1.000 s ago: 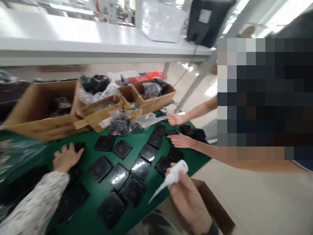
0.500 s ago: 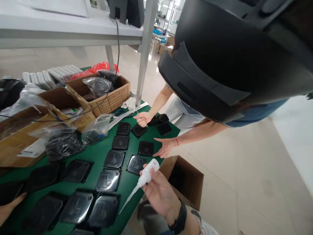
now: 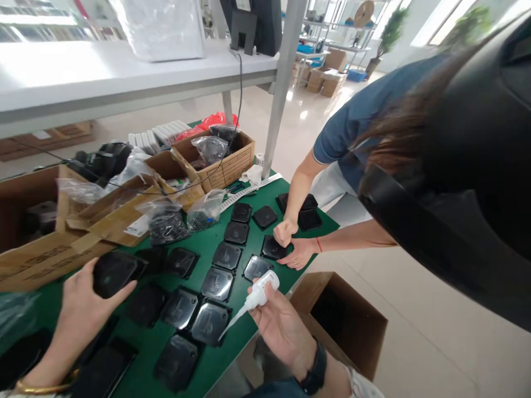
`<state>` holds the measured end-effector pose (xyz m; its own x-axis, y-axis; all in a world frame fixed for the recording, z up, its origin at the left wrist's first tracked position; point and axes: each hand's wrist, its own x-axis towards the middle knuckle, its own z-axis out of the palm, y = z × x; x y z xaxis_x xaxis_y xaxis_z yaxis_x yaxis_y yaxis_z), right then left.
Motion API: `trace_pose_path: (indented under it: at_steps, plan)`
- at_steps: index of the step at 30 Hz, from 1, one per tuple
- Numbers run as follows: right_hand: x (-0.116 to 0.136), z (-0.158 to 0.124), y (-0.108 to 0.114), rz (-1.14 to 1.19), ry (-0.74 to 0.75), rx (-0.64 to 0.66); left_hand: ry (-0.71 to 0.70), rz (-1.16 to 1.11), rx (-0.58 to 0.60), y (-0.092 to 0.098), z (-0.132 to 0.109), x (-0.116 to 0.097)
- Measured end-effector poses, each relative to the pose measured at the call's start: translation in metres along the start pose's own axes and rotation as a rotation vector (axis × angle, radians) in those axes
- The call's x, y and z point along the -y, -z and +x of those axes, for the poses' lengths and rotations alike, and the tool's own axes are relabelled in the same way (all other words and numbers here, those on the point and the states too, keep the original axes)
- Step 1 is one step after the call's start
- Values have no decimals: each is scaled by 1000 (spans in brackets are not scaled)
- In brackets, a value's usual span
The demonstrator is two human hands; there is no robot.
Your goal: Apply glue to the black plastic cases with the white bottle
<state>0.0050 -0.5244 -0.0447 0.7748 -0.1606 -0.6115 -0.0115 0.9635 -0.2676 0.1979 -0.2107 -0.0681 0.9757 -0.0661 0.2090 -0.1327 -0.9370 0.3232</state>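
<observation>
My left hand (image 3: 87, 307) grips a black square plastic cover (image 3: 116, 272) by its sides, thumb and fingers spread around it, above the green table (image 3: 232, 359). In my right hand (image 3: 282, 320) is a white squeeze bottle (image 3: 264, 287), its long thin nozzle pointing down and left. The nozzle's tip lies over or just in front of a shiny black cover (image 3: 211, 323); whether it touches, I cannot tell. More black covers, one of them (image 3: 217, 283) farther back, form rows between my hands. Darker covers (image 3: 145, 304) lie near my left hand, partly overlapping.
Across the table corner, a co-worker's hands (image 3: 296, 251) are at a black cover. An open cardboard box (image 3: 302, 301) stands below the right edge. Cardboard boxes (image 3: 224, 171) and plastic bags (image 3: 166, 224) line the back left. A metal post (image 3: 283, 94) rises behind.
My left hand has come farther into view, with a black cover in its grasp. The co-worker's raised fist has come down beside their other hand. The whole view has shifted left.
</observation>
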Motion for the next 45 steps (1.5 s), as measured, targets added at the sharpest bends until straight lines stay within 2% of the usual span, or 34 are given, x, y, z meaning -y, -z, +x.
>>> trace_pose_path:
  at_steps: [3, 8, 11, 13, 17, 20, 28, 45]
  plan:
    - [-10, 0, -11, 7, -55, -2, -68, -34, 31, 24, -41, -24]
    - [-15, 5, -37, -55, -94, 92, -82, -80, -38, 55, -107, -71]
    - [-11, 5, -55, -134, -67, 138, -58, -72, -82, 68, -131, -95]
    - [-8, 2, -66, -200, 6, 169, -44, -73, -106, 76, -140, -106]
    - [-6, -6, -81, -344, 172, 221, -16, -63, -155, 93, -154, -118]
    - [-12, -13, -85, -461, 226, 264, 10, -41, -191, 103, -162, -121]
    - [-31, -28, -91, -618, 238, 327, 41, -68, -230, 115, -174, -124]
    - [-35, -39, -96, -710, 313, 383, 49, -79, -281, 126, -184, -123]
